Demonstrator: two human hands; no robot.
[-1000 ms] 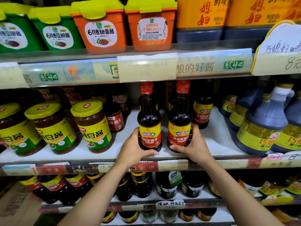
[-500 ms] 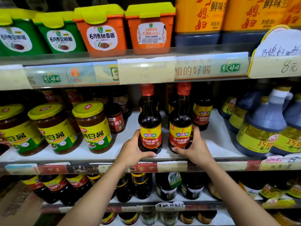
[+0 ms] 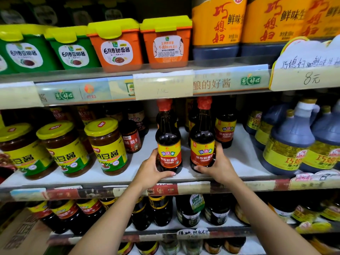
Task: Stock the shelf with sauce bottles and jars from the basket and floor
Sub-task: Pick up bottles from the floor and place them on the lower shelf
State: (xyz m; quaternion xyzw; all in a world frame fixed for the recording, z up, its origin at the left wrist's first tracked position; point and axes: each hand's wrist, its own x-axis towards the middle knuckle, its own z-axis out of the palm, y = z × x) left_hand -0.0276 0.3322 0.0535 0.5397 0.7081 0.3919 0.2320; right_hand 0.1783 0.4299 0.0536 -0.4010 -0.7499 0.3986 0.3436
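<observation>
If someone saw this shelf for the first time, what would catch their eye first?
Two red-capped sauce bottles at the front of the middle shelf: the left hand grips the left bottle, the right hand the right bottle. Yellow-lidded jars stand to their left; orange tubs sit one level up.

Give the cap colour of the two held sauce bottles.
Red on both: left dark sauce bottle, right dark sauce bottle. Head view.

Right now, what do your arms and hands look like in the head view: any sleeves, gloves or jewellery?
The left hand and right hand wear no gloves, rings or watch that I can see. No sleeve or cuff shows anywhere down to the frame's edge.
</observation>
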